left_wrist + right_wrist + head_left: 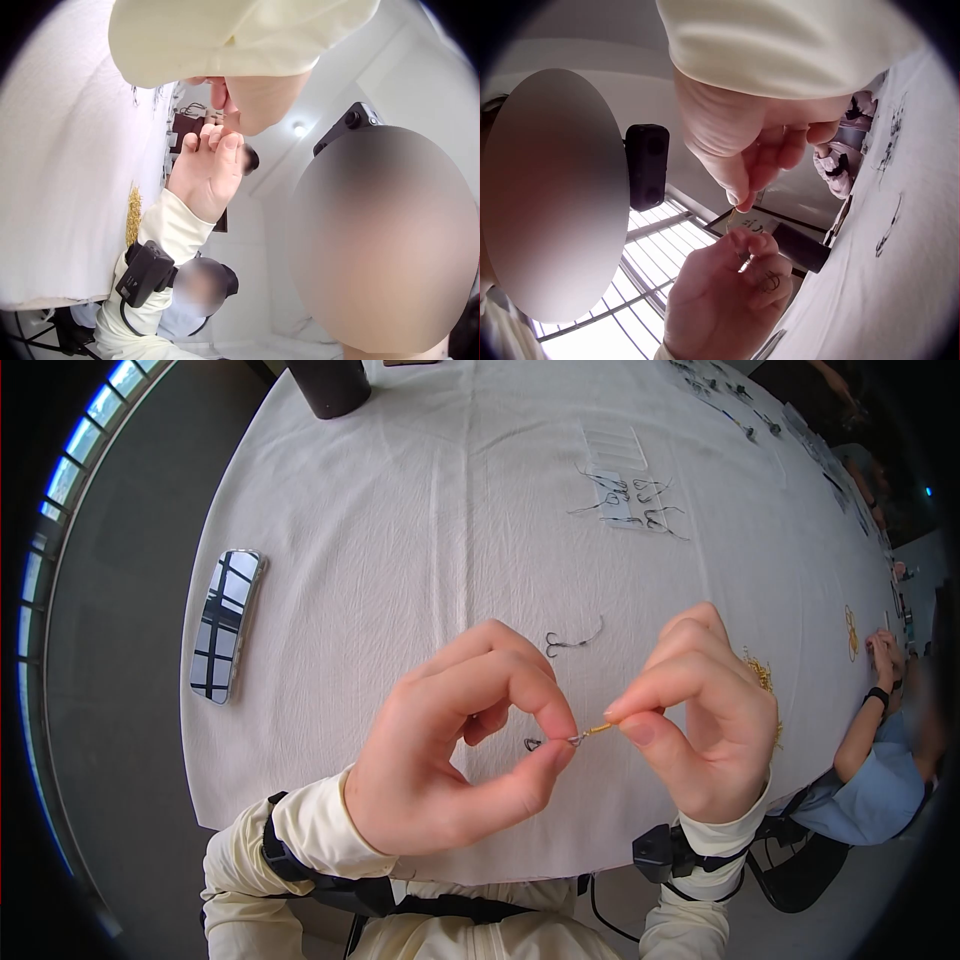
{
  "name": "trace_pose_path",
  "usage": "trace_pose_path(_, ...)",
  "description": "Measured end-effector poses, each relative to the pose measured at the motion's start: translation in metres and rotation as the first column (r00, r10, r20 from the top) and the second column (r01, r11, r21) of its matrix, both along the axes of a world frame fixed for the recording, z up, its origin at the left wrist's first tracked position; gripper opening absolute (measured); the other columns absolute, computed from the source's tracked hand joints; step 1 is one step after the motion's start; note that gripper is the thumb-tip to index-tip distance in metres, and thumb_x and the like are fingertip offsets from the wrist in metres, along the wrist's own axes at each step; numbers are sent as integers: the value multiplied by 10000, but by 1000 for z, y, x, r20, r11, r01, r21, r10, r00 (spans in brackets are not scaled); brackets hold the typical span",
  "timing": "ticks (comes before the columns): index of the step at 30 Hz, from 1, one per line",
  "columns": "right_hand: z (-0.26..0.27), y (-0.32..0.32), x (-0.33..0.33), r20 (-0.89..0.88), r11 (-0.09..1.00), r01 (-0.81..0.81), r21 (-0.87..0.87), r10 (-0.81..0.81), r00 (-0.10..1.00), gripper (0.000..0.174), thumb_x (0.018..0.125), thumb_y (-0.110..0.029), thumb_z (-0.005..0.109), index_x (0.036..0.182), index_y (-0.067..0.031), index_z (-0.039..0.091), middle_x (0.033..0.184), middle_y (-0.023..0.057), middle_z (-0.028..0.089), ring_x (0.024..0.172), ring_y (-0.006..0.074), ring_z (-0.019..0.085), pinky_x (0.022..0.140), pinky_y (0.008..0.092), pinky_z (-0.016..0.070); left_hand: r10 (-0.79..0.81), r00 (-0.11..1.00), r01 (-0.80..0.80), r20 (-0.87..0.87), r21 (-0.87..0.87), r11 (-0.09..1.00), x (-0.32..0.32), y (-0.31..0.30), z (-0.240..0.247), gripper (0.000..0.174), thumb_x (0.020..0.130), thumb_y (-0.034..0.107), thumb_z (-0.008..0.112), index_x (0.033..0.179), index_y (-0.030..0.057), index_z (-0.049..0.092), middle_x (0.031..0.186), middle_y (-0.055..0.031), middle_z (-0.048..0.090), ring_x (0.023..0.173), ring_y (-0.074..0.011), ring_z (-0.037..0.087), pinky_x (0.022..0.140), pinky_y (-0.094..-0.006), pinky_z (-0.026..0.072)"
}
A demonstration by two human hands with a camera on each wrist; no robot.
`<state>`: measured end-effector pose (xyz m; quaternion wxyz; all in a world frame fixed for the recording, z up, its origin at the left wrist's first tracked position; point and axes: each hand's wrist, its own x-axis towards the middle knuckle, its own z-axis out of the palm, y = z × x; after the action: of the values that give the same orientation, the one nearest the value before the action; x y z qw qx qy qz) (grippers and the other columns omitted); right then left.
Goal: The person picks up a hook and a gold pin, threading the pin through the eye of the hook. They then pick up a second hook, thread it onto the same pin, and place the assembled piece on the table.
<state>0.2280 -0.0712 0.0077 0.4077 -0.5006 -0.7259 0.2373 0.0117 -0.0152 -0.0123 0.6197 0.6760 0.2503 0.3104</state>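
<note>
Over the near part of the table, my left hand (470,745) pinches a small dark fish hook (533,744) between thumb and forefinger. The bends of the hook poke out on the left of the fingertips. Facing it, my right hand (710,715) pinches a thin gold-coloured metal piece (598,728) by thumb and forefinger. This piece spans the gap between the two hands and meets the hook's shank end at the left fingertips. A treble hook (553,645) with a short line lies on the cloth just beyond the hands.
Several more hooks (640,500) lie by a clear plastic tray (615,448) farther back. A pile of gold-coloured pieces (762,672) is beside my right hand. A phone (227,625) lies at left, and a dark cup (328,385) stands at the back. Another person (865,780) sits at right.
</note>
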Motion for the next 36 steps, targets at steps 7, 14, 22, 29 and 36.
trace_pose_path(7, 0, 1, 2, 0, 999, -38, 10, 38, 999, 108, 736, -23, 740, 813, -49, 668, 770, 18, 574, 782, 178, 468, 716, 305, 373, 46, 999, -46, 0, 101, 994, -1, -1, 1, 149, 756, 12, 715, 871, 68, 639, 945, -44, 535, 728, -77, 433, 633, -223, 333)
trace_pose_path(14, 1, 1, 1, 30, 998, -43, 40, 42, 999, 136, 716, -12, 744, 819, -51, 665, 775, 20, 572, 787, 187, 470, 709, 312, 377, 148, 989, -138, 20, 489, 861, -1, 2, -4, 192, 681, -37, 707, 829, 71, 649, 918, -69, 528, 726, -118, 528, 602, -235, 415)
trace_pose_path(22, -1, 1, 2, 25, 996, -38, 77, 36, 999, 160, 699, -6, 752, 823, -59, 665, 786, 20, 554, 791, 189, 456, 697, 314, 370, 186, 981, -180, 54, 613, 769, 0, 2, -4, 214, 636, -49, 716, 799, 83, 669, 885, -71, 531, 707, -136, 531, 593, -247, 415)
trace_pose_path(29, -1, 0, 3, 26, 996, -42, 83, 40, 999, 170, 697, 0, 754, 825, -63, 662, 792, 20, 542, 791, 189, 449, 695, 313, 367, 172, 983, -174, 64, 625, 761, 0, 3, -5, 218, 636, -37, 735, 803, 93, 677, 888, -66, 536, 701, -140, 528, 610, -255, 408)
trace_pose_path(36, -3, 1, 4, 18, 992, -69, 106, 68, 998, 171, 711, -1, 751, 838, -76, 667, 806, 19, 534, 794, 193, 440, 689, 313, 361, 144, 988, -152, 62, 612, 776, 0, 3, -5, 230, 642, -10, 782, 818, 95, 676, 888, -64, 531, 708, -142, 534, 604, -253, 414)
